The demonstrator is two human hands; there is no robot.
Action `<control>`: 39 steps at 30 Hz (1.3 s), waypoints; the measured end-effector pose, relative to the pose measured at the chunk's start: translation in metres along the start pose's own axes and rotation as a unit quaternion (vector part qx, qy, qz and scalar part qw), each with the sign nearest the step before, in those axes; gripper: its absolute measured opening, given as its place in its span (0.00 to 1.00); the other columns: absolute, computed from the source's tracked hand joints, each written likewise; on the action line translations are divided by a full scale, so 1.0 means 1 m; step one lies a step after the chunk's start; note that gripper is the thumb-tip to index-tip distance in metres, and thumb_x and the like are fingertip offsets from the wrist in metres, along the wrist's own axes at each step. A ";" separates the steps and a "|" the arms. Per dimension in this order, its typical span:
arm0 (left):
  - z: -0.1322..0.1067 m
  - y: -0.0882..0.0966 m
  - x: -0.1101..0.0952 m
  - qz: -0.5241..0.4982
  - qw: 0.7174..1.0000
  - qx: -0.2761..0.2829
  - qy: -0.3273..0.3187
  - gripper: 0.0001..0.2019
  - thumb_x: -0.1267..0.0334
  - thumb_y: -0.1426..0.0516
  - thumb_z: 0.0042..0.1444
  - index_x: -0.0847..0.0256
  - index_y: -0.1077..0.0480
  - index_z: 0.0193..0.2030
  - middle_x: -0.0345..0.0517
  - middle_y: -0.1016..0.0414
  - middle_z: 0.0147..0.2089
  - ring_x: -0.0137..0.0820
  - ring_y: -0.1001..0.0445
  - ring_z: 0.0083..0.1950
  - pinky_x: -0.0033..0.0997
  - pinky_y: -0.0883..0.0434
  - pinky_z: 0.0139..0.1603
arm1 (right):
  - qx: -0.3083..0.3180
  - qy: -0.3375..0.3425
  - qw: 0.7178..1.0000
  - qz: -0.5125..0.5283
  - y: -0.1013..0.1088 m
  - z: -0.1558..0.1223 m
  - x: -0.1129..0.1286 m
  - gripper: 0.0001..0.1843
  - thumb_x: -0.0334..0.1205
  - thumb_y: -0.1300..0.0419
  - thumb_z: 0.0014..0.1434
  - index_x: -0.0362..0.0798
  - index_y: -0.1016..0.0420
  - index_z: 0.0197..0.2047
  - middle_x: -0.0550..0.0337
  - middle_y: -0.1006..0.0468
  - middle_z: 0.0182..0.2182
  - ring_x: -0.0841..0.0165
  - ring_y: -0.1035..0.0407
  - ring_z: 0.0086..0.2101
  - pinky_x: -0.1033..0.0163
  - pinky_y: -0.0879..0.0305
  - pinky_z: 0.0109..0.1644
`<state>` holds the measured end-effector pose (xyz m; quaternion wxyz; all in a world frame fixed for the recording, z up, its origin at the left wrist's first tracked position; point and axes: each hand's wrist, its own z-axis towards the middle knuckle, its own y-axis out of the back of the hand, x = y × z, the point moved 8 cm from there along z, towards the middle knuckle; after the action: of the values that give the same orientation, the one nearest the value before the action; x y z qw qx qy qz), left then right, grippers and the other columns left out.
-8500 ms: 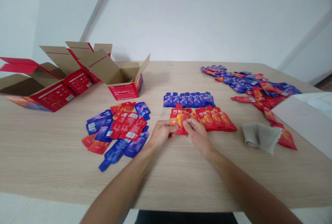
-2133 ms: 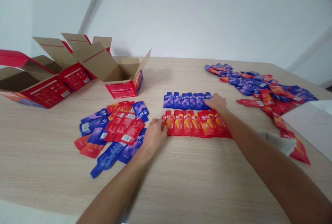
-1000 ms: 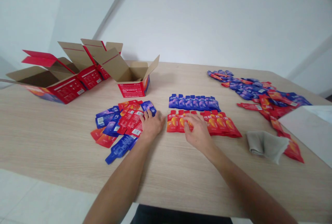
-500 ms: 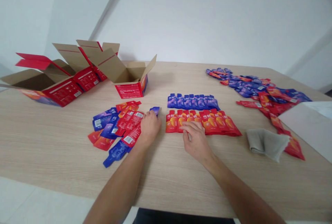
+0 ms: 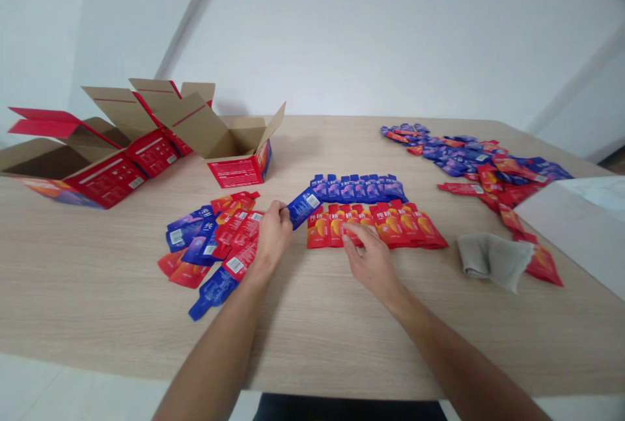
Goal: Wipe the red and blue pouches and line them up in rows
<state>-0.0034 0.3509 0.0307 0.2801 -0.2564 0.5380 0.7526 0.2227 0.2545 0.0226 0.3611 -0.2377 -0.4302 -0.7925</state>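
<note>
My left hand [image 5: 272,233] is closed on a blue pouch [image 5: 303,206], held label side up just left of the two neat rows. A row of blue pouches [image 5: 359,188] lies behind a row of red pouches [image 5: 390,227]. My right hand [image 5: 371,258] rests open, fingers flat on the left part of the red row. A loose pile of red and blue pouches [image 5: 215,239] lies under and to the left of my left hand.
Several open red cardboard boxes [image 5: 234,157] stand at the back left of the wooden table [image 5: 312,343]. A large heap of pouches [image 5: 478,161] lies at the back right, a grey cloth [image 5: 493,259] and a white sheet [image 5: 576,226] to the right.
My left hand took a blue pouch from the loose pile and carried it right, toward the rows. My right hand stayed on the red row.
</note>
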 end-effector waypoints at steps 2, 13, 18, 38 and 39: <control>-0.004 -0.010 -0.006 -0.096 0.994 0.038 -0.020 0.07 0.64 0.50 0.61 0.59 0.33 0.35 0.41 0.29 0.31 0.31 0.30 0.34 0.29 0.36 0.35 | -0.014 -0.037 0.998 0.040 0.002 0.000 -0.007 0.17 0.44 0.44 0.66 0.53 0.28 0.56 0.51 0.21 0.51 0.59 0.27 0.50 0.50 0.30 0.56; -0.046 -0.043 -0.053 -0.357 0.894 0.269 -0.043 0.09 0.57 0.42 0.58 0.62 0.32 0.35 0.38 0.33 0.30 0.27 0.35 0.30 0.27 0.37 0.32 | -0.103 -0.062 0.978 0.170 0.017 -0.007 -0.010 0.11 0.45 0.38 0.64 0.53 0.27 0.49 0.54 0.21 0.43 0.63 0.25 0.41 0.58 0.25 0.45; -0.048 -0.034 -0.063 -0.349 0.898 0.256 -0.079 0.14 0.52 0.43 0.61 0.62 0.31 0.37 0.38 0.34 0.31 0.25 0.38 0.31 0.25 0.38 0.33 | -0.026 -0.048 0.975 0.215 0.003 -0.008 -0.003 0.10 0.45 0.39 0.64 0.52 0.27 0.47 0.57 0.21 0.40 0.66 0.25 0.38 0.60 0.26 0.44; -0.053 -0.042 -0.061 -0.205 0.935 0.263 -0.119 0.19 0.48 0.49 0.66 0.60 0.34 0.30 0.36 0.37 0.27 0.27 0.38 0.30 0.26 0.41 0.31 | 0.150 -0.050 0.976 0.149 -0.020 -0.006 0.009 0.11 0.44 0.43 0.66 0.49 0.22 0.43 0.59 0.19 0.34 0.67 0.27 0.33 0.62 0.32 0.38; -0.052 -0.040 -0.062 -0.195 0.939 0.256 -0.119 0.19 0.48 0.49 0.66 0.60 0.34 0.30 0.36 0.36 0.27 0.27 0.38 0.30 0.27 0.41 0.31 | 0.140 -0.049 0.980 0.133 -0.019 -0.005 0.010 0.11 0.44 0.44 0.66 0.49 0.22 0.42 0.59 0.20 0.33 0.67 0.27 0.33 0.62 0.32 0.38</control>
<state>0.0728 0.3030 0.0312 0.5395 -0.1842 0.6144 0.5455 0.2015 0.2535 0.0171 0.4716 -0.2785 -0.5189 -0.6563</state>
